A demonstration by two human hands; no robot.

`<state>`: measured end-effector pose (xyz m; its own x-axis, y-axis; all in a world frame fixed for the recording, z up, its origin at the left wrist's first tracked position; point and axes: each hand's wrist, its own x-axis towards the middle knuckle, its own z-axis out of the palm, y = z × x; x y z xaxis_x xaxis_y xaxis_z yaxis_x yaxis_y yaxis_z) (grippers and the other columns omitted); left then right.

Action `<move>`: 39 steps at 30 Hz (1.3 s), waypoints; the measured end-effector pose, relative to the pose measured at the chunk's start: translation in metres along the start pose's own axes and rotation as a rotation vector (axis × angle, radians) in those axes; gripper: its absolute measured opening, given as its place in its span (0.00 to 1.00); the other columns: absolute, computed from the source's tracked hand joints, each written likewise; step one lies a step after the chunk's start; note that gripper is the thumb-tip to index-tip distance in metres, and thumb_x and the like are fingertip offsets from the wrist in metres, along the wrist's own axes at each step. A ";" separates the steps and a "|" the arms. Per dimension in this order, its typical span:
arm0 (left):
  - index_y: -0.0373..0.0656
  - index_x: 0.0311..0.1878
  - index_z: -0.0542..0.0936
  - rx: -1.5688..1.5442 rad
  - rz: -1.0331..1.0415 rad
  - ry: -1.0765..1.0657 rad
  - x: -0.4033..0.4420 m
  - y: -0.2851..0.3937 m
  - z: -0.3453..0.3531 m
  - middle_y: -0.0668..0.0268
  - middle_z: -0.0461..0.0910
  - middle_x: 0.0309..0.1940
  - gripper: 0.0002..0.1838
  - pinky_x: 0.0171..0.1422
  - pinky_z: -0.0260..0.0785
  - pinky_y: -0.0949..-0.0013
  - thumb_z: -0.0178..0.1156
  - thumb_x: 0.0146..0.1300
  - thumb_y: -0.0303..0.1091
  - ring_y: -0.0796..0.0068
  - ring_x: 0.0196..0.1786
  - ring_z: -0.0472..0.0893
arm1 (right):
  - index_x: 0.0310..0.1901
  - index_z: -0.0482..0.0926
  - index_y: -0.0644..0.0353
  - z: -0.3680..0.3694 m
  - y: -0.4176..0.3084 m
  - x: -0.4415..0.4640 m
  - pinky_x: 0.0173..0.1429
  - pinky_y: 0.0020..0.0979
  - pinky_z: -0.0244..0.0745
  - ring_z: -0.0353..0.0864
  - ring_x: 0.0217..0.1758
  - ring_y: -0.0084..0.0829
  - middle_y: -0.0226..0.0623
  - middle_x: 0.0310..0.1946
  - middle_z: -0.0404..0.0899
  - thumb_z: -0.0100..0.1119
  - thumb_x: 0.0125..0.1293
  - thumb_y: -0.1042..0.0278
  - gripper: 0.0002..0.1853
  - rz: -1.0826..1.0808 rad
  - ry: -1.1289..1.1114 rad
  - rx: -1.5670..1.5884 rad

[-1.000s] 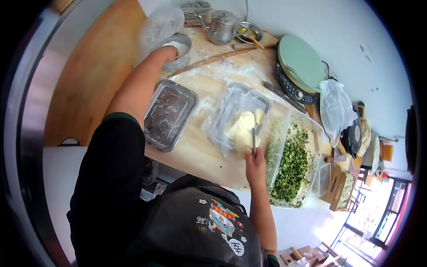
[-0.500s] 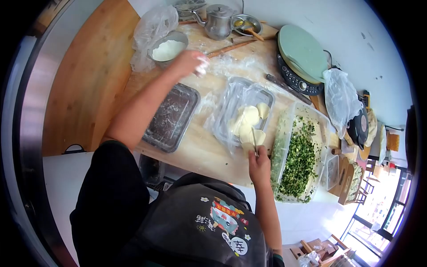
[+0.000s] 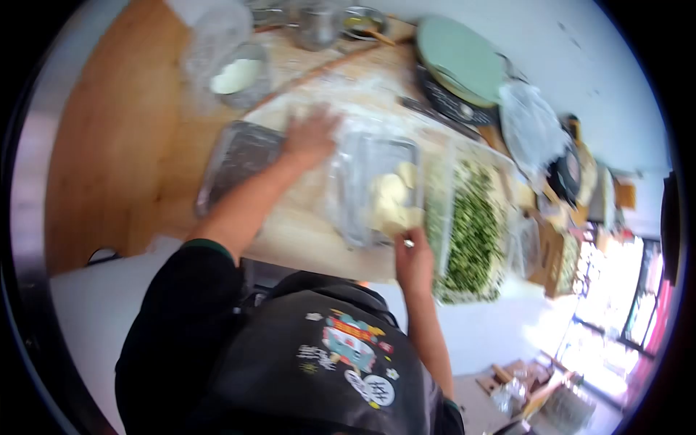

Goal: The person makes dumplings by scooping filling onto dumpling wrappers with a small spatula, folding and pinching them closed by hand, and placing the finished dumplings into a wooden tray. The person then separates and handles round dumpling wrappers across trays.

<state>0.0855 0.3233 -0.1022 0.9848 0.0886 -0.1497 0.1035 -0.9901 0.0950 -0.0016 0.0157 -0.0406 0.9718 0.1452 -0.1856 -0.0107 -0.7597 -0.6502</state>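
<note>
My left hand (image 3: 312, 136) is over the floured wooden board (image 3: 290, 235), fingers spread and smeared by motion, between the dark metal tray (image 3: 243, 156) and the plastic-covered tray. Nothing shows in it. My right hand (image 3: 413, 259) is closed at the near right corner of the clear tray (image 3: 362, 233), its fingers against pale dough pieces (image 3: 391, 196). A small shiny end of a thin metal tool (image 3: 409, 244) shows at the fingers; the rest of it is hidden or blurred.
Right of the tray stands a clear tub (image 3: 444, 217) of chopped greens (image 3: 475, 232). A bowl of flour (image 3: 238, 76) and a rolling pin (image 3: 312, 76) are at the back left. Behind are a green-lidded electric pan (image 3: 460, 61) and a dark flat bar (image 3: 438, 118).
My left hand has come down from near the flour bowl to the board, its fingers now spread. My right hand stays at the dough, less of its tool visible. The view has shifted and blurred.
</note>
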 end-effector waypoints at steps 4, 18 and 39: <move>0.50 0.78 0.59 -0.027 -0.056 -0.032 0.020 -0.002 0.011 0.63 0.45 0.82 0.35 0.79 0.32 0.30 0.50 0.66 0.35 0.57 0.83 0.43 | 0.43 0.77 0.59 -0.006 -0.016 -0.003 0.41 0.50 0.75 0.83 0.37 0.57 0.53 0.32 0.83 0.62 0.67 0.67 0.07 -0.122 0.087 0.085; 0.41 0.61 0.77 -0.743 -0.007 0.482 -0.116 0.011 0.004 0.51 0.75 0.61 0.23 0.68 0.66 0.59 0.62 0.60 0.28 0.54 0.64 0.75 | 0.40 0.77 0.64 0.003 -0.014 0.032 0.42 0.43 0.75 0.83 0.36 0.51 0.49 0.29 0.81 0.64 0.66 0.63 0.12 -0.179 0.223 0.097; 0.33 0.55 0.78 -1.355 -0.265 -0.091 -0.051 0.049 0.091 0.56 0.84 0.49 0.20 0.56 0.74 0.58 0.60 0.62 0.34 0.58 0.50 0.83 | 0.32 0.67 0.55 -0.134 0.158 -0.066 0.15 0.24 0.45 0.59 0.14 0.19 0.26 0.17 0.62 0.61 0.65 0.59 0.14 0.780 0.168 1.149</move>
<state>0.0272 0.2601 -0.1790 0.9076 0.1960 -0.3712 0.3894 -0.0627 0.9189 -0.0360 -0.1989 -0.0321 0.6414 -0.2078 -0.7385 -0.6601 0.3409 -0.6693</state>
